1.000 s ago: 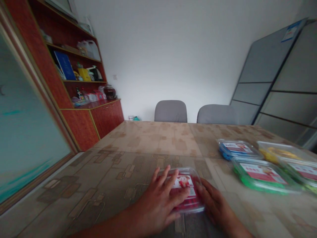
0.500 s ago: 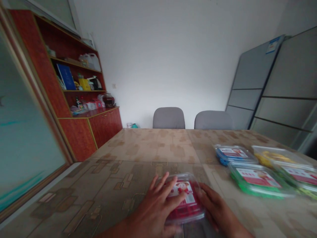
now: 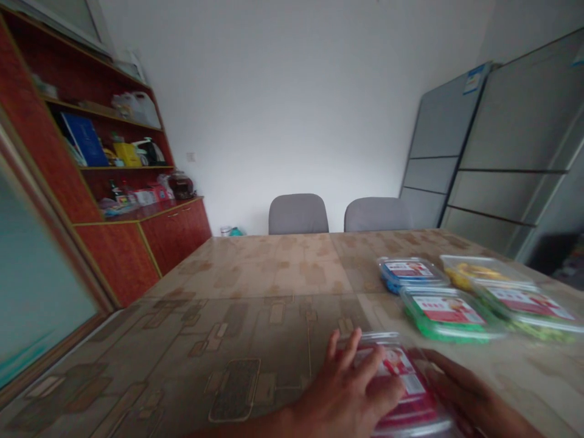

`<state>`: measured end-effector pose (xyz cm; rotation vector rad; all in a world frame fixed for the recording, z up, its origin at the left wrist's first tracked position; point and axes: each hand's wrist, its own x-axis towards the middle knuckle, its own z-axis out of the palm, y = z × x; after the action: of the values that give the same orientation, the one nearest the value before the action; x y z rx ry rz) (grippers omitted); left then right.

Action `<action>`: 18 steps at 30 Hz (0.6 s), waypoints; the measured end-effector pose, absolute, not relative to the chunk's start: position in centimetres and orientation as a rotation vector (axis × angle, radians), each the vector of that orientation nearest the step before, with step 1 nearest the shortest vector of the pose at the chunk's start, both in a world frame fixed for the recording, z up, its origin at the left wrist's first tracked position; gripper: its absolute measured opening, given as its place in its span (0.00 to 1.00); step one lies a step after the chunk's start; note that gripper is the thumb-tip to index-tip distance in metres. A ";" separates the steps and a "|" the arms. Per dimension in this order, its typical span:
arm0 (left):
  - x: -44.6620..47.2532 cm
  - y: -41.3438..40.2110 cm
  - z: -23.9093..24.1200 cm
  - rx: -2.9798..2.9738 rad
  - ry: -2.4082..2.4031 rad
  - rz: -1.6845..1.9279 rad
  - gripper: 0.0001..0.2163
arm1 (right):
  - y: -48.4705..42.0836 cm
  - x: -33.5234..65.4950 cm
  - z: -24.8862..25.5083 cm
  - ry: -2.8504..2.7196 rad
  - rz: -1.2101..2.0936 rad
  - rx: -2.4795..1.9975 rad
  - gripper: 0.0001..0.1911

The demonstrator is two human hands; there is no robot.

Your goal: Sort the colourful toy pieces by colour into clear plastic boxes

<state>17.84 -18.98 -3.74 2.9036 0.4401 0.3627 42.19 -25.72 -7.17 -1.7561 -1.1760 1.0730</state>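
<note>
A clear plastic box (image 3: 426,409) with red contents and a printed label on its lid is at the lower edge of the head view. Across the lid's left part lies my left hand (image 3: 353,389), palm down, its fingers spread. My right hand (image 3: 469,386) grips the box's right side, with its fingertips partly hidden by the box. The box's front end is cut off by the frame.
Similar lidded boxes stand at the right: a blue one (image 3: 410,274), a green one (image 3: 449,313), a yellow one (image 3: 486,272) and a pale green one (image 3: 531,310). Beyond the patterned table (image 3: 269,267) are grey chairs (image 3: 298,214). A red cabinet (image 3: 180,228) stands left.
Both hands and the red box have shifted right and slightly nearer to me. The view has turned a little to the right. The other boxes stay on the table.
</note>
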 end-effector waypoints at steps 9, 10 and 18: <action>18.0 -19.1 -4.1 2.893 0.509 0.270 0.34 | -20.0 41.5 -4.7 -1.425 0.740 -1.567 0.26; 18.1 -19.1 -4.2 2.880 0.536 0.264 0.35 | -19.5 41.2 -4.8 -1.406 0.783 -1.537 0.27; 17.5 -18.8 -3.9 2.784 0.495 0.378 0.28 | -19.9 40.6 -5.4 -1.219 1.117 -1.414 0.27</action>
<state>17.46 -18.75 -3.86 2.7843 0.4949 0.3779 40.56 -19.85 -5.41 -1.4140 -1.2189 1.1172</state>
